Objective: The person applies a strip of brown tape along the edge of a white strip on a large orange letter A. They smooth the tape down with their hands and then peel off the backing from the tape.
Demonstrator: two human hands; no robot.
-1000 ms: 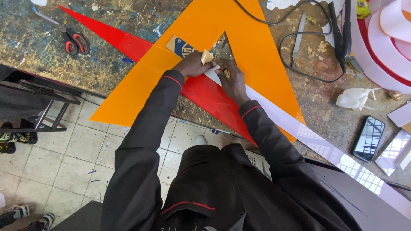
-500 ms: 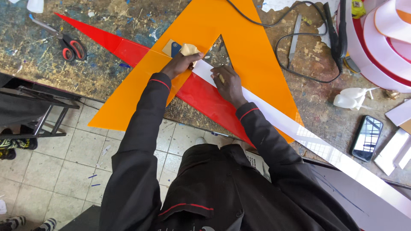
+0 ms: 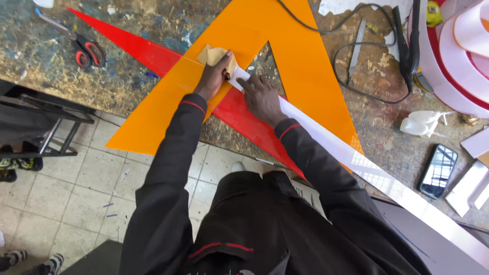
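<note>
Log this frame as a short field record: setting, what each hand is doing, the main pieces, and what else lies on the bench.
Setting: paint-stained workbench, seen from above
Left hand: pinches a tan protective film, partly lifted off the sheet
Right hand: pressed flat on the white strip
Main pieces: orange A-shaped sheet lying over a red pointed sheet
Also on bench: red-handled scissors, black cable, phone

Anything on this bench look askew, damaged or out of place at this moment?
Mostly the bench itself: the worktop is scratched and paint-stained, littered with scraps. A phone lies near its edge, and the white strip overhangs the bench. The left hand holding tan paper and the right hand look orderly.
</note>
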